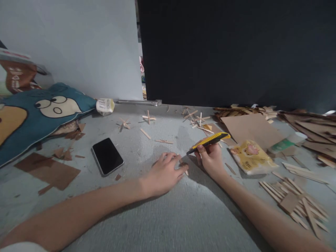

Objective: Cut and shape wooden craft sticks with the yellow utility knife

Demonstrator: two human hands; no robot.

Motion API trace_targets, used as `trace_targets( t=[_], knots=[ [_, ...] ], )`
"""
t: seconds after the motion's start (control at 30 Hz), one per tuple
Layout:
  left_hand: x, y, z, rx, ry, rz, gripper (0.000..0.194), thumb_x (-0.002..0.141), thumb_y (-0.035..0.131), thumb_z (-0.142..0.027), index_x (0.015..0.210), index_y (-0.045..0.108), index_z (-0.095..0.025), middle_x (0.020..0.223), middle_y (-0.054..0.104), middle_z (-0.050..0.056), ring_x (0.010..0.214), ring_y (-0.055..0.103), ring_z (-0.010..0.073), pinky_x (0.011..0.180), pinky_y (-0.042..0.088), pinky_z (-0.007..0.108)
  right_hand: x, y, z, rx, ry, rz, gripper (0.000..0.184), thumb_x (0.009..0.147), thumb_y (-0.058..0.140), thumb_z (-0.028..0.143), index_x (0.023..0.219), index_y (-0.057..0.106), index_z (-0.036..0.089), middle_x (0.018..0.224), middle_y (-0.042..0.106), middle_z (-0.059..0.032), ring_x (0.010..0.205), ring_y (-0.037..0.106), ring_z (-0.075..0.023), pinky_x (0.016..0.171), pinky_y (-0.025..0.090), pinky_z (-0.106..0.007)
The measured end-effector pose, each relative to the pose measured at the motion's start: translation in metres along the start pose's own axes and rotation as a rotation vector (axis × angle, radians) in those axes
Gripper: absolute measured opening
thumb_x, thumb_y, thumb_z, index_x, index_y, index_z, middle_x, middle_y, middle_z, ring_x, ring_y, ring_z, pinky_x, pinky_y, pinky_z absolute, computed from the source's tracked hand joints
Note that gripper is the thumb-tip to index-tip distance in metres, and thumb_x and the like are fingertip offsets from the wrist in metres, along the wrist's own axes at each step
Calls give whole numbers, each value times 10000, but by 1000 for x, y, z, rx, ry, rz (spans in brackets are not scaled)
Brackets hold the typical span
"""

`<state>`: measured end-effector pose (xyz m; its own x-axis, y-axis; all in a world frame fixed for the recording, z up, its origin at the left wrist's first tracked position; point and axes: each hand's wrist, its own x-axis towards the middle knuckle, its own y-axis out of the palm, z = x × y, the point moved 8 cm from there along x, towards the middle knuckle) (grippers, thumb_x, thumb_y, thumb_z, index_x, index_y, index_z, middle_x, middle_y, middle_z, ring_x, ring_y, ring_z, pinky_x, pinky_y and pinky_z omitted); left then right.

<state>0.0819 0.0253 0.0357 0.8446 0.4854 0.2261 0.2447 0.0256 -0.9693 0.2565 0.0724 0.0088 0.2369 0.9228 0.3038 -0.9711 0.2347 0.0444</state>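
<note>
Head view: two bare hands at work near the middle of a grey tabletop (147, 224). Right hand (212, 159) is closed around a yellow-and-black utility knife (210, 141), held at a slant, its front end low and pointing left toward the other hand. Left hand (164, 175) lies palm down, fingers bent and slightly parted, with thumb and forefinger at a short wooden piece (186, 171). Whether that piece is pinched or merely pressed down cannot be told. The knife's front end is near the piece; contact between them cannot be confirmed.

Beyond the hands, two loose sticks, one slanted (145, 133) and one nearly level (164, 141), lie flat. Farther back are small crossed-stick assemblies: one at left (125, 124), one at centre (148, 118) and a cluster at right (200, 120).

Left side: a dark-screened phone (107, 156) lies face up near the left forearm; a brown sheet (49, 169) lies to its left, and a blue cushion (52, 105) with cartoon eyes is behind. A small labelled container (105, 105) adjoins the cushion's corner.

Right side: a yellow packet (252, 157) lies beside the right forearm, in front of a cardboard sheet (252, 129). A pile of wooden sticks (309, 215) lies nearer, topped by a small brown block (289, 202). A dark panel (236, 52) stands at the rear.
</note>
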Motion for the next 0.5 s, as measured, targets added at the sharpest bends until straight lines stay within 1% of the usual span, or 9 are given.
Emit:
trace_targets(
  t=[0.03, 0.07, 0.1, 0.17, 0.27, 0.37, 0.4, 0.5],
  knots=[
    [0, 0, 4, 14, -22, -9, 330, 1066, 455, -191, 1327, 658, -201, 1310, 623, 164, 1266, 518, 343, 1035, 436, 518, 0, -1, 2, 4, 1, -19, 502, 835, 756, 640, 896, 444, 252, 671, 574, 43, 439, 460, -102, 400, 419, -245],
    [1, 1, 9, 22, -35, -8, 319, 1068, 440, -163, 1288, 672, -179, 1231, 644, 153, 1217, 535, 326, 1012, 445, 492, 1, -2, 3, 4, 0, -30, 504, 833, 761, 639, 892, 442, 253, 659, 559, 50, 438, 458, -102, 399, 424, -247],
    [2, 3, 13, 18, -53, -5, 294, 1076, 440, -179, 1235, 687, -168, 1170, 649, 141, 1174, 545, 314, 983, 454, 472, 1, -2, 4, 1, -2, -35, 502, 832, 765, 633, 890, 443, 253, 651, 551, 53, 438, 458, -104, 398, 428, -250],
    [2, 4, 25, -18, -115, -27, 250, 1082, 478, -272, 1098, 701, -159, 1075, 644, 116, 1099, 552, 300, 929, 463, 449, 2, -2, 8, -9, -21, -50, 492, 830, 772, 621, 889, 453, 252, 650, 556, 51, 441, 464, -109, 394, 430, -253],
    [2, 8, 39, -71, -191, -54, 240, 1077, 504, -299, 969, 662, -154, 1020, 644, 94, 1041, 558, 281, 903, 459, 432, 2, -2, 14, -36, -59, -70, 461, 843, 755, 619, 869, 489, 243, 647, 593, 28, 454, 494, -123, 400, 428, -260],
    [1, 12, 46, -109, -220, -61, 250, 1090, 459, -255, 944, 634, -152, 1000, 639, 94, 1004, 568, 266, 889, 471, 416, -2, 1, 21, -76, -101, -52, 420, 871, 746, 580, 815, 501, 243, 618, 621, 14, 485, 562, -150, 455, 467, -282],
    [1, 12, 48, -128, -228, -66, 264, 1096, 435, -245, 945, 631, -154, 991, 639, 91, 984, 573, 258, 880, 477, 411, -3, 3, 23, -67, -120, -44, 413, 874, 756, 553, 811, 483, 250, 656, 656, 5, 494, 584, -151, 478, 486, -290],
    [0, 11, 52, -212, -264, -92, 304, 1107, 395, -255, 935, 631, -170, 947, 646, 73, 926, 589, 233, 852, 493, 392, -8, 7, 28, 15, -170, -18, 409, 882, 777, 480, 845, 430, 266, 884, 751, -13, 497, 618, -127, 516, 523, -295]
  ],
)
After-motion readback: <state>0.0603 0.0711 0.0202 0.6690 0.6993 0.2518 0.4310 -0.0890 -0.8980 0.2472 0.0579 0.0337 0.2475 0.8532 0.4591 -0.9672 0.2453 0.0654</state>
